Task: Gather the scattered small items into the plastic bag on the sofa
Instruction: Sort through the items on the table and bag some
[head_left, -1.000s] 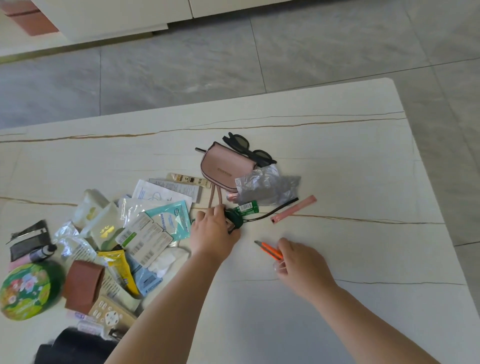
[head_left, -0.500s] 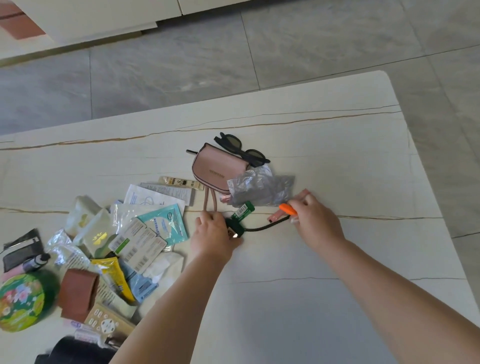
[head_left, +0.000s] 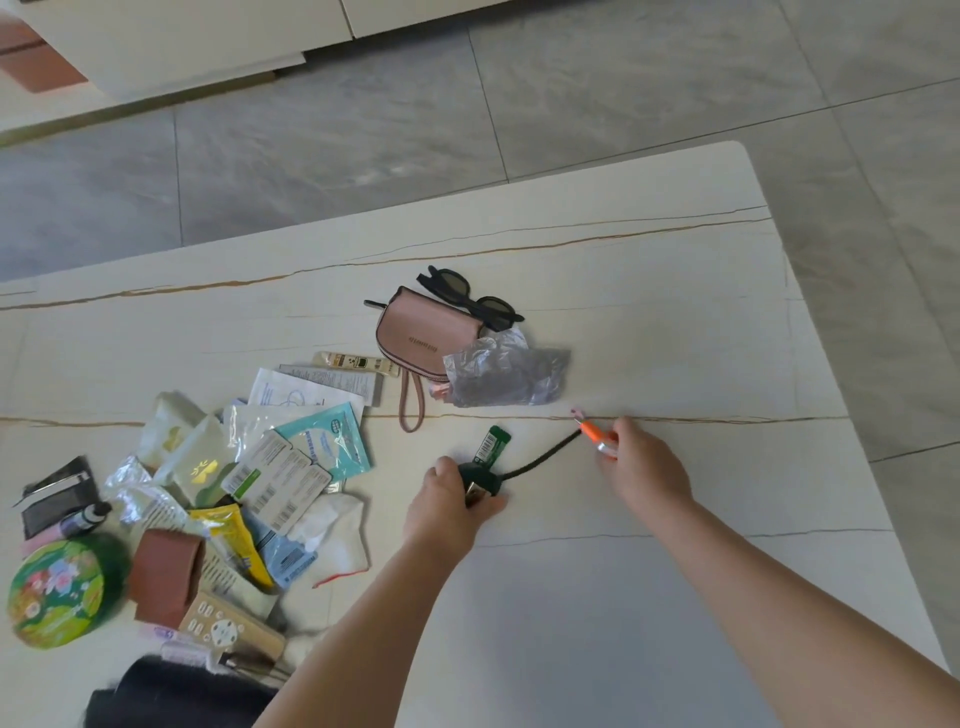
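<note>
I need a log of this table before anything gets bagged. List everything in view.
table: 1, white marble-look, fills view
pouch: 1, pink, table centre
sunglasses: 1, black, behind pouch
crumpled plastic: 1, clear grey, right of pouch
sachets and packets: many, mixed colours, piled left
round tin: 1, green floral, far left
brown case: 1, right of tin
green tag: 1, by left hand
orange tool: 1, in right hand
left hand: closed on a dark corded item
right hand: gripping orange tool

- Left hand (head_left: 451, 506) grips a dark green plug (head_left: 480, 480) on the table (head_left: 675, 322).
- Right hand (head_left: 644, 465) pinches an orange cutter (head_left: 597, 436) beside the black cord (head_left: 545, 457).
- Pink pouch (head_left: 431, 332) touches sunglasses (head_left: 470, 296); packets (head_left: 291, 457) lie piled left.
</note>
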